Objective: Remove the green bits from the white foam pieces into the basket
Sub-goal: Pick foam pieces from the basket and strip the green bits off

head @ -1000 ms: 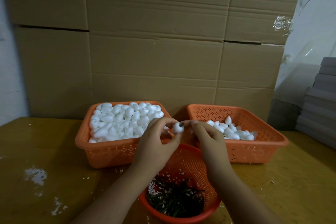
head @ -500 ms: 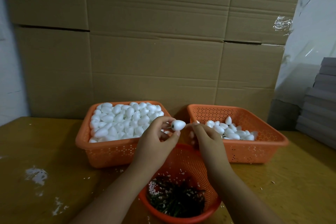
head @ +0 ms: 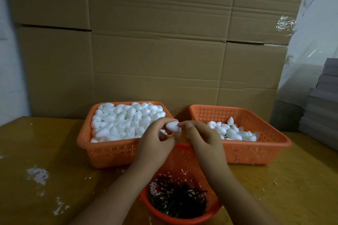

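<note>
My left hand (head: 157,138) pinches a white egg-shaped foam piece (head: 172,126) between thumb and fingers, above the round orange basket (head: 186,159). My right hand (head: 200,136) meets it from the right, its fingertips pinching a thin green bit (head: 183,128) at the piece's end. Dark green bits (head: 178,201) and white crumbs lie in the bottom of the round basket. The left rectangular orange basket (head: 109,153) is heaped with white foam pieces (head: 124,120). The right rectangular basket (head: 256,151) holds a smaller pile of foam pieces (head: 234,131).
Everything stands on a yellowish wooden table (head: 45,151) with white foam crumbs (head: 37,174) scattered on its left part. Large cardboard boxes (head: 155,42) form a wall right behind the baskets. A stack of grey flat boxes (head: 323,100) sits at the right edge.
The foam piece in my left hand has turned from pointing upright to lying sideways, and my right fingertips have closed in on its right end, where a thin green bit shows.
</note>
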Tool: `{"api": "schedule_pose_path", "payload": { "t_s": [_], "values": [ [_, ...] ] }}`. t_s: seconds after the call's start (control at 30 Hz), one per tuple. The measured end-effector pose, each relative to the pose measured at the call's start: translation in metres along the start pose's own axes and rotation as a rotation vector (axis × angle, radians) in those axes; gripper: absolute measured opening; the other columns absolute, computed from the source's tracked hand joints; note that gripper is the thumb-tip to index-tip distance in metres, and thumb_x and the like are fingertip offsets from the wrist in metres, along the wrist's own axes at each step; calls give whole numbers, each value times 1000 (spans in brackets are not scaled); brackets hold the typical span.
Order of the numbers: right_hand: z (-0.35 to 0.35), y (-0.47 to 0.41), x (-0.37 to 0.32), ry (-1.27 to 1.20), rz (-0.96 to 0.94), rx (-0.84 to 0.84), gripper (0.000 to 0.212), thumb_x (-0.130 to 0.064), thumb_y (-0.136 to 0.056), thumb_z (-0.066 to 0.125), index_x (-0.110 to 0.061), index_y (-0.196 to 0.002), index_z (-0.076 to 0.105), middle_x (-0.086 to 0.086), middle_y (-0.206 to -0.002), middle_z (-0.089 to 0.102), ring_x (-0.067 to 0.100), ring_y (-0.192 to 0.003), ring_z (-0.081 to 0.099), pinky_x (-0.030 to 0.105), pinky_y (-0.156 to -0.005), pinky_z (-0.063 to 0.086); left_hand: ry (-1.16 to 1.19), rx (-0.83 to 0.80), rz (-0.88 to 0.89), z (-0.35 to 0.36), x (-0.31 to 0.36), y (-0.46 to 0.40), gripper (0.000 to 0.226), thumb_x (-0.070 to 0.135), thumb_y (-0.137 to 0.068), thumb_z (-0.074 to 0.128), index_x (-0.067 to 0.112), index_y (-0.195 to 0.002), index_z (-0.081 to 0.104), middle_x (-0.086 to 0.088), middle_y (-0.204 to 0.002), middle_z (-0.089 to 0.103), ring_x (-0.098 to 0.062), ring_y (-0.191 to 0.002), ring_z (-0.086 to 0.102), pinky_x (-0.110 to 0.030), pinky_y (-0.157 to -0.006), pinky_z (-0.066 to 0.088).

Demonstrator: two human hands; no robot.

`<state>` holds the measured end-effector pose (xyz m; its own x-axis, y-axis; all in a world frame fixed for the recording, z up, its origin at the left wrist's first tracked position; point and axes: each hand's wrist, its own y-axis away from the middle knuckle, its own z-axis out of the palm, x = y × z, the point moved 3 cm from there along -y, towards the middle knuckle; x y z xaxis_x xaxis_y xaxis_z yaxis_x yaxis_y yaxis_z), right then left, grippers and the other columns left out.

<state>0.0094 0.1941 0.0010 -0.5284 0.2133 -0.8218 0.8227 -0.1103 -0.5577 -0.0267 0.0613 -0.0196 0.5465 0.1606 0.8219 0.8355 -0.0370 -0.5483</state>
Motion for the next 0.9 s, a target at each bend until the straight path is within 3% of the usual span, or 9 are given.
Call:
{"api": "schedule_pose_path", "payload": {
  "t_s": [0.1, 0.2, 0.3, 0.47, 0.57, 0.67, 0.73, 0.8, 0.9],
  "values": [
    [-9, -4, 7, -31, 128, 110, 25, -14, -95, 52, -19, -81, 72, -15, -60, 57, -3, -58, 49, 11, -53, 38, 42, 22, -26, -1, -1, 0, 25, 21, -84, 75, 44, -92, 66, 24, -79, 66, 4, -60, 55, -10, -60, 43],
    [-7, -5, 13, -22, 203, 57, 27, -17, -96, 52, -19, -81, 74, -13, -60, 55, -3, -56, 48, 12, -52, 37, 100, 6, -46, -1, 0, 0, 32, 18, -84, 76, 47, -91, 66, 18, -86, 69, -5, -65, 61, -19, -67, 52],
    [-5, -5, 10, -28, 148, 46, 27, -19, -97, 51, -22, -84, 75, -14, -63, 59, -4, -60, 51, 13, -56, 39, 100, 6, -54, -1, 0, 0, 30, 17, -85, 75, 45, -92, 67, 14, -91, 70, -9, -72, 65, -25, -73, 55],
    [-2, -1, 0, 24, -29, 12, 29, -14, -96, 53, -32, -89, 75, -12, -88, 70, -3, -89, 62, 8, -73, 44, 35, -47, -27, 2, 0, 1, 18, 25, -88, 72, 41, -94, 67, 14, -88, 71, -7, -76, 68, -23, -71, 52],
    [3, 1, 0, 213, -138, -28, 28, -15, -92, 61, -39, -96, 75, -11, -98, 59, 4, -102, 55, 15, -85, 42, -37, -63, -5, 4, -2, 0, 14, 25, -88, 71, 37, -96, 68, 10, -95, 70, -6, -86, 66, -27, -79, 53],
    [7, 4, 1, 242, -170, -65, 28, -18, -92, 62, -35, -113, 70, -15, -107, 56, 2, -109, 53, 14, -89, 42, -94, -5, 17, 2, -1, 0, 21, 22, -87, 71, 42, -92, 66, 11, -95, 67, -2, -83, 64, -24, -76, 51],
    [6, 3, 4, 197, -107, -47, 30, -24, -92, 62, -39, -118, 62, -18, -107, 58, -1, -107, 56, 15, -88, 45, -51, 23, 15, 1, 0, 0, 29, 20, -88, 71, 48, -92, 66, 13, -99, 69, -2, -88, 65, -24, -79, 52],
    [4, 1, 8, 96, 35, -47, 26, -31, -92, 62, -45, -113, 57, -20, -102, 63, -4, -101, 59, 12, -82, 47, -35, 3, 31, 1, 2, 1, 22, 24, -89, 70, 44, -97, 68, 14, -103, 70, -3, -95, 67, -29, -84, 55],
    [2, -3, 9, 1, 135, -75, 17, -29, -92, 62, -28, -109, 64, -3, -97, 71, 7, -94, 66, 27, -83, 53, -131, -17, 96, 2, 7, 4, 18, 29, -89, 69, 42, -101, 66, 19, -103, 68, -1, -93, 66, -30, -83, 56]
  ]
}}
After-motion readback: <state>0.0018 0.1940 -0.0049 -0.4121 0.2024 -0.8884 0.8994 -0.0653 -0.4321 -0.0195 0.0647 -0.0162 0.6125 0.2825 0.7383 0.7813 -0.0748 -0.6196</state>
